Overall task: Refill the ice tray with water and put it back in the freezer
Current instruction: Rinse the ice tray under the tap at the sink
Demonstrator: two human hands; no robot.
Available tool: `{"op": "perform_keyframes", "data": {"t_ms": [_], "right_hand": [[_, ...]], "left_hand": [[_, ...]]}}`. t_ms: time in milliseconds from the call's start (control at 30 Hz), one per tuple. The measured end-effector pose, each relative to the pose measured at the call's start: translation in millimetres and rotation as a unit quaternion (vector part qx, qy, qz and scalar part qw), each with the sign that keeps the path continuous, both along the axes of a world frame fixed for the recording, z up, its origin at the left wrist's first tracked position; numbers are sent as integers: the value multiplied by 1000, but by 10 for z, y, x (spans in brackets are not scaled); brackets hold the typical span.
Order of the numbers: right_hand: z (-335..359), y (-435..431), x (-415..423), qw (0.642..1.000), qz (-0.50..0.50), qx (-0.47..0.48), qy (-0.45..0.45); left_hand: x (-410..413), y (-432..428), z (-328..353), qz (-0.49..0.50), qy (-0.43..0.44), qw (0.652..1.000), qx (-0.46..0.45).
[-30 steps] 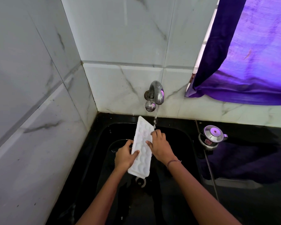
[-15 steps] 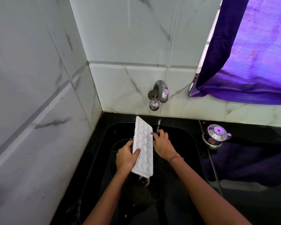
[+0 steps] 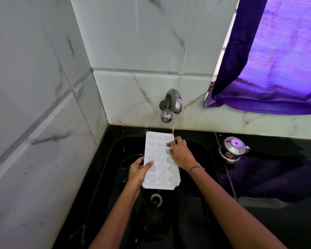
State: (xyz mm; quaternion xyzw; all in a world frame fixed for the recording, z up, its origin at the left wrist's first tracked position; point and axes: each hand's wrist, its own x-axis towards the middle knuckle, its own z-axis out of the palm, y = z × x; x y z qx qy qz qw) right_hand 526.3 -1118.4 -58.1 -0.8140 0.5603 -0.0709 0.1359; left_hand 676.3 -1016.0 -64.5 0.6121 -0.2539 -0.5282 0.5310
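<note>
A white ice tray (image 3: 160, 162) with rounded cells is held nearly flat, cells up, above the black sink (image 3: 201, 155). My left hand (image 3: 138, 171) grips its near left edge, thumb on top. My right hand (image 3: 180, 153) rests on the tray's far right side, fingers over the cells. A thin stream of water (image 3: 172, 127) runs from the chrome wall tap (image 3: 172, 103) onto the tray's far right corner, close to my right fingers.
Marble-look tiled walls close in at the left and back. A small steel vessel with a lid (image 3: 232, 149) stands on the black counter right of the sink. A purple curtain (image 3: 269, 65) hangs at the upper right. The sink drain (image 3: 156, 199) lies under the tray.
The tray has turned from tilted on its edge to nearly flat, cells facing up. Its far right corner now sits under the water stream, and my right hand lies on top of it.
</note>
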Motion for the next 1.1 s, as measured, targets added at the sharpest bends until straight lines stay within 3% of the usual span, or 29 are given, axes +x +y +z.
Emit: {"op": "perform_keyframes", "data": {"t_ms": [433, 633, 1100], "right_hand": [[143, -43, -125, 996, 3, -21, 91], [215, -8, -159, 998, 39, -56, 15], [180, -38, -192, 990, 48, -76, 111]], "left_hand": [[-83, 13, -6, -18, 27, 999, -17], [-115, -68, 12, -16, 38, 999, -16], [-261, -152, -36, -53, 7, 998, -17]]}}
